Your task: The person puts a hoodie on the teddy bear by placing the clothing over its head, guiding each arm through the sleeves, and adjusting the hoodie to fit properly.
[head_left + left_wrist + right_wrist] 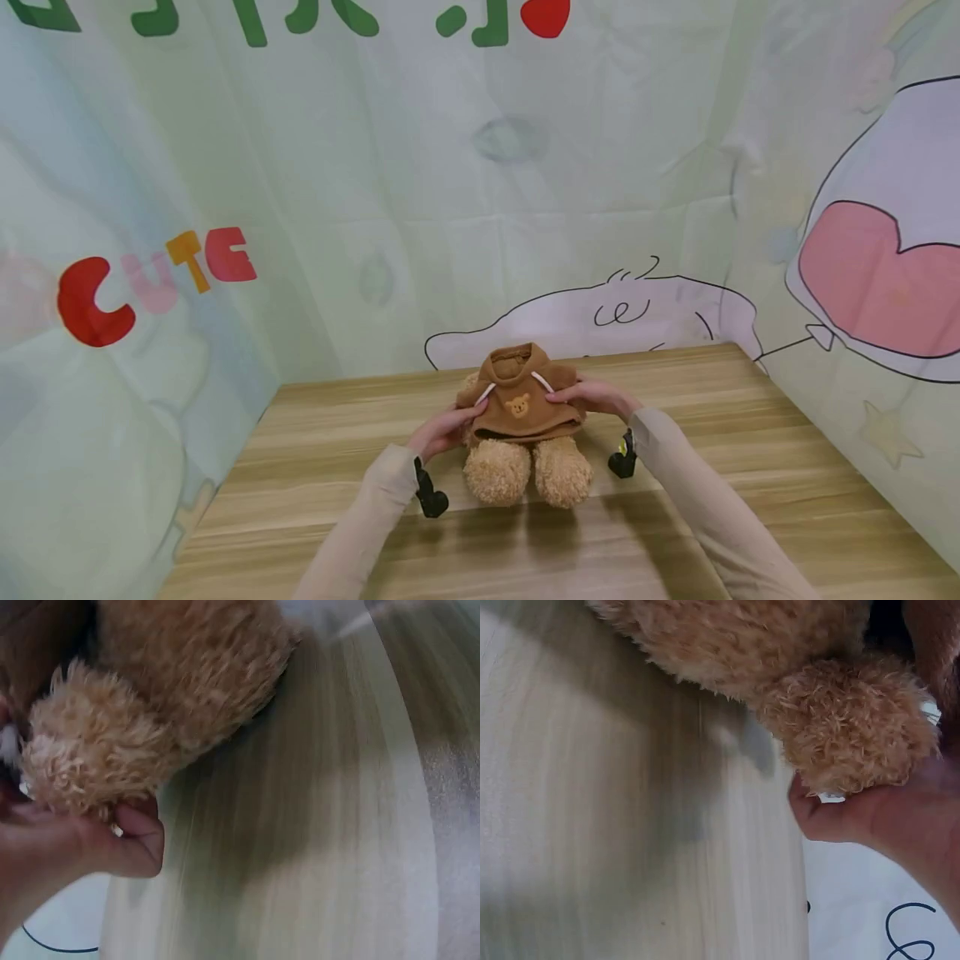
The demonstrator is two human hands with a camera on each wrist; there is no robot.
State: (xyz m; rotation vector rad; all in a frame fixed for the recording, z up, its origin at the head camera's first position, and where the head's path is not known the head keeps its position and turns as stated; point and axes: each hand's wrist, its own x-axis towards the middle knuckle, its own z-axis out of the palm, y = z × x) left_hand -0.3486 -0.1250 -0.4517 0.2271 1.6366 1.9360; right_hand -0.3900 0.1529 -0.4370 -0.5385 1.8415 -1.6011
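While our curled left hand (pixel 441 430) and right hand (pixel 602 396) grip hoodie (pixel 522 387) over plush toy (pixel 498 473) | we're likely dressing it | next wants even tugging

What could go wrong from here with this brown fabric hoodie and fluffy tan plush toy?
The white cord drawstrings lie by the left hand and right hand, so they might get tugged. The brown fabric hoodie gapes at the bottom, so it could ride up the fluffy tan plush toy.

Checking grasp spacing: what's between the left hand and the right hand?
The brown hoodie, with its bear patch and white cords; the left hand and right hand grip its sides. The head view shows this.
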